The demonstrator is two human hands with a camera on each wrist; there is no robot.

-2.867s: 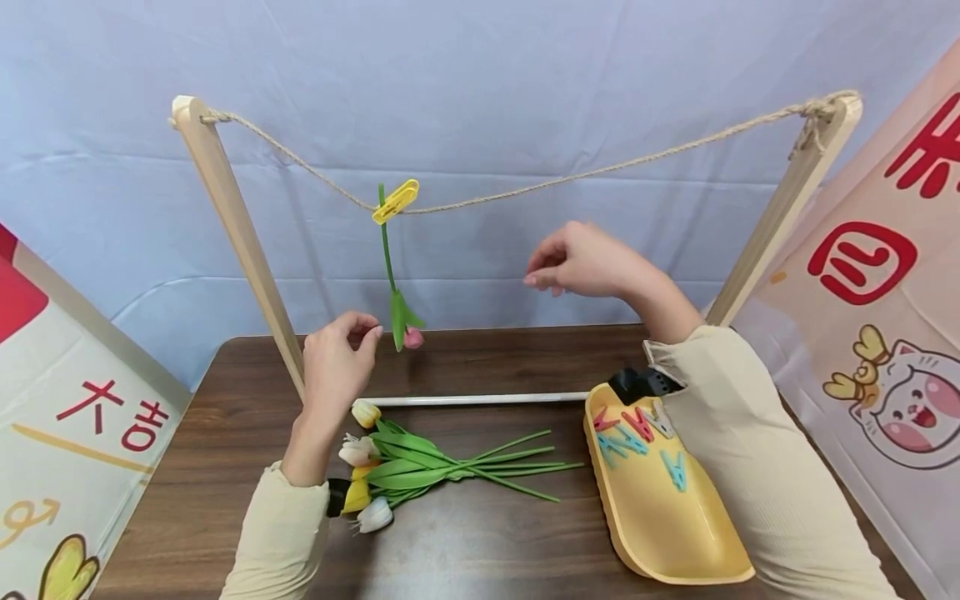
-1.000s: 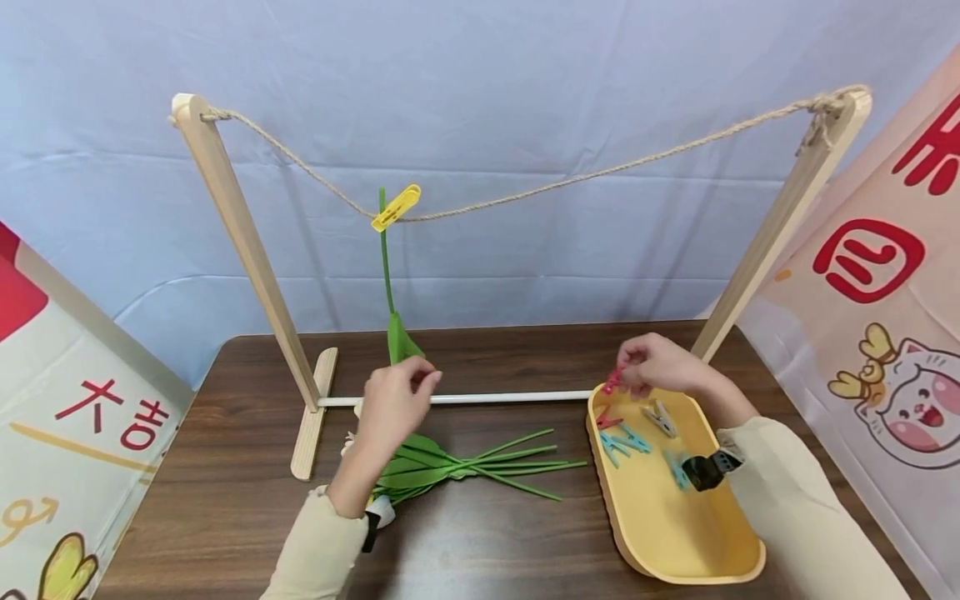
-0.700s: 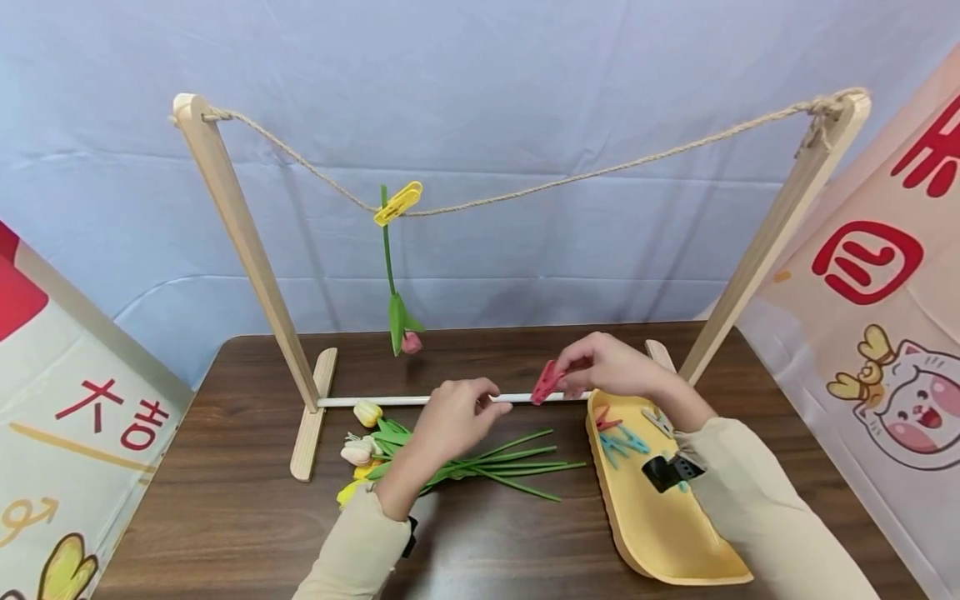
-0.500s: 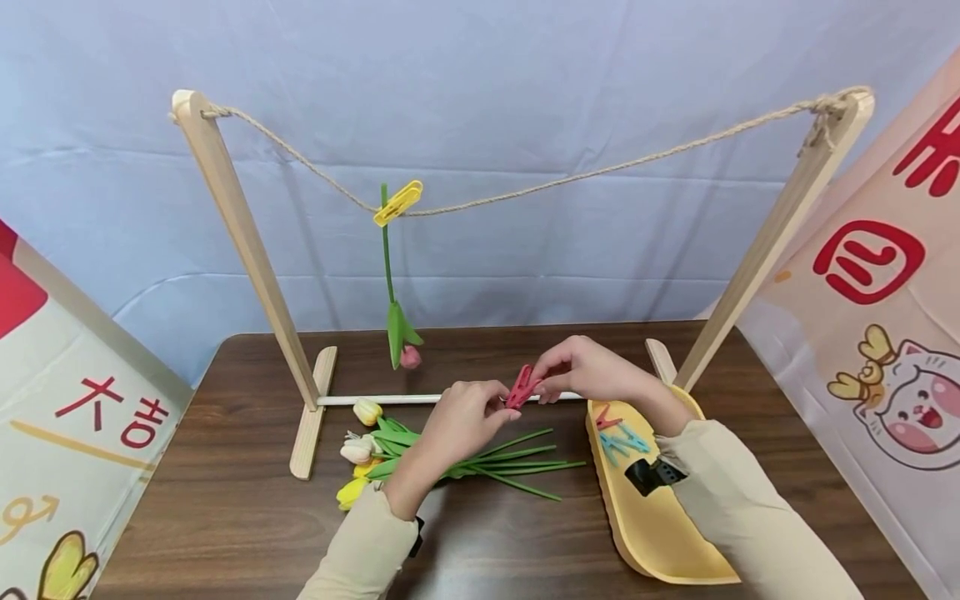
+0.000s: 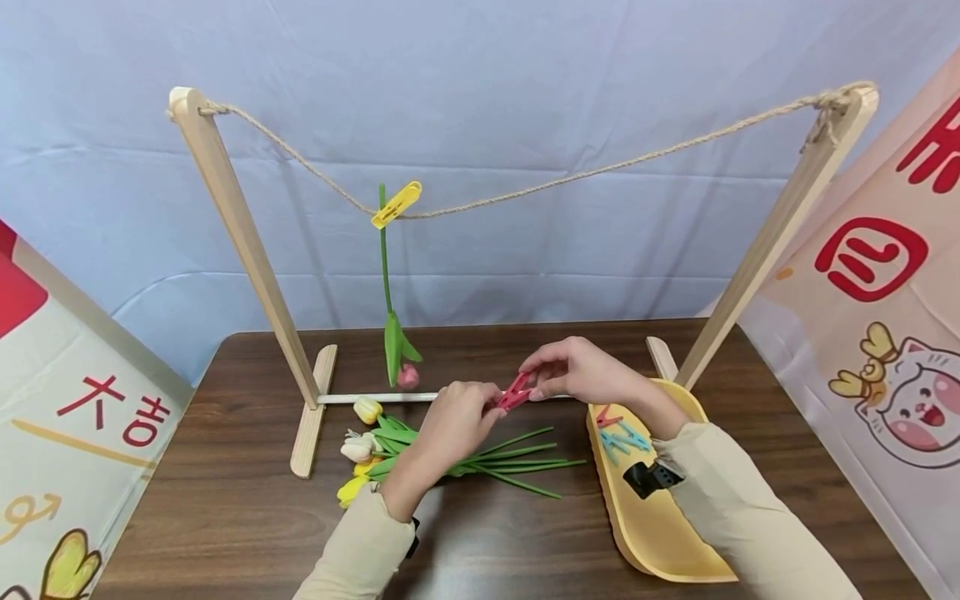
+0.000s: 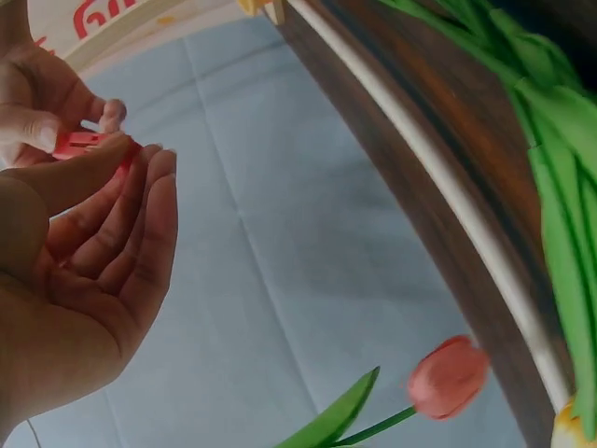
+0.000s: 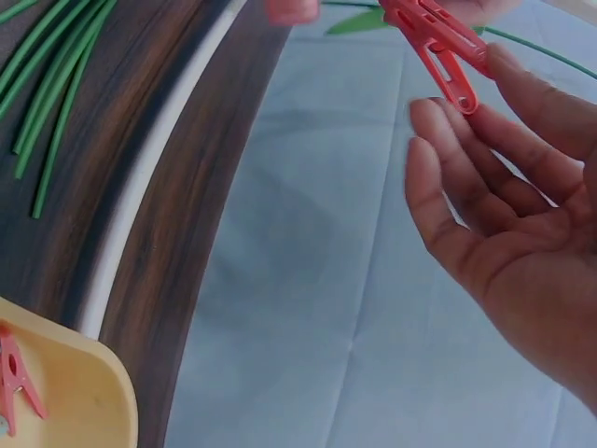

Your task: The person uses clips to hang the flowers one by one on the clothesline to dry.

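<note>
Over the white rod, a red clothespin (image 5: 515, 392) is held between both hands. My left hand (image 5: 459, 421) pinches its jaw end between thumb and fingers, as the left wrist view also shows. At the two spread handles, the thumb and fingers of my right hand (image 5: 588, 371) grip it, seen closely in the right wrist view. A pink tulip (image 5: 407, 377) hangs head down from the rope (image 5: 555, 180) by a yellow clothespin (image 5: 397, 205). Below my left hand lies a bunch of tulips (image 5: 362, 448), white and yellow, with stems pointing right.
A yellow tray (image 5: 622, 542) at the right holds several clothespins (image 5: 626, 437), partly hidden by my right arm. Wooden posts (image 5: 243, 242) rise at both sides of the table (image 5: 217, 500), joined low down by the white rod (image 5: 405, 398). A pale cloth hangs behind.
My right hand took the red clothespin from the tray and carried it left. My left hand came rightward from beside the hanging tulip and took its other end. The tulip bobs slightly.
</note>
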